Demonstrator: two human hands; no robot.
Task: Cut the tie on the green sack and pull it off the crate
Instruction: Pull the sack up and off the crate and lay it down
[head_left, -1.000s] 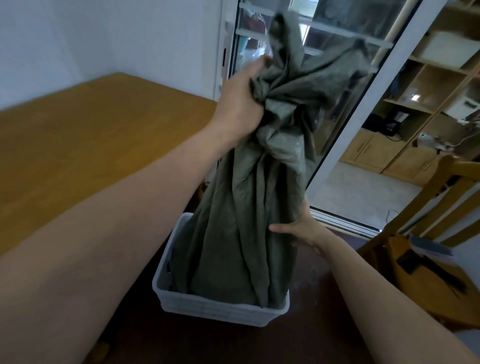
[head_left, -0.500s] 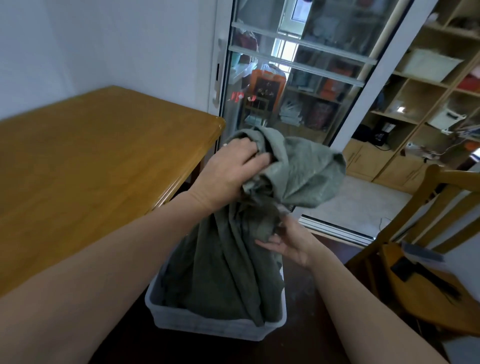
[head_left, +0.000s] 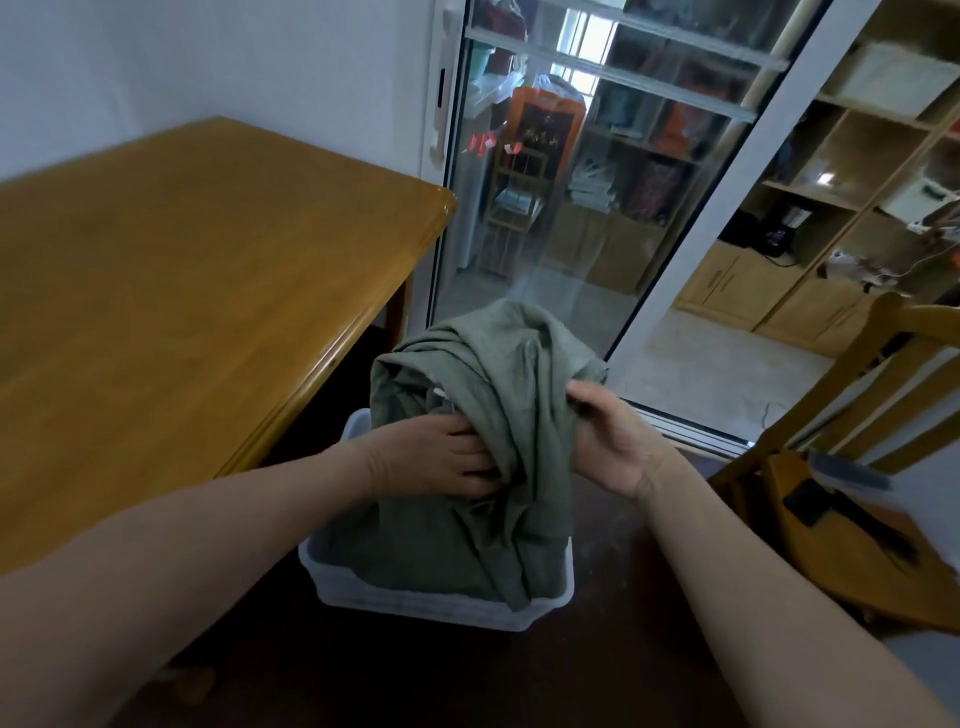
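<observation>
as the green sack (head_left: 498, 374) looks limp and light, left grip (head_left: 447, 460) and right grip (head_left: 615, 441) each clutch its bunched folds.

Head-worn view, forward-down, close over hands (head_left: 524, 452)

The green sack (head_left: 519, 374) – dull olive, crumpled into deep folds – stands bunched at the centre of the frame, its top flopped over. Its lower part sits inside the crate (head_left: 415, 603), a pale ribbed plastic tub at lower centre – only rim and near wall show.
</observation>
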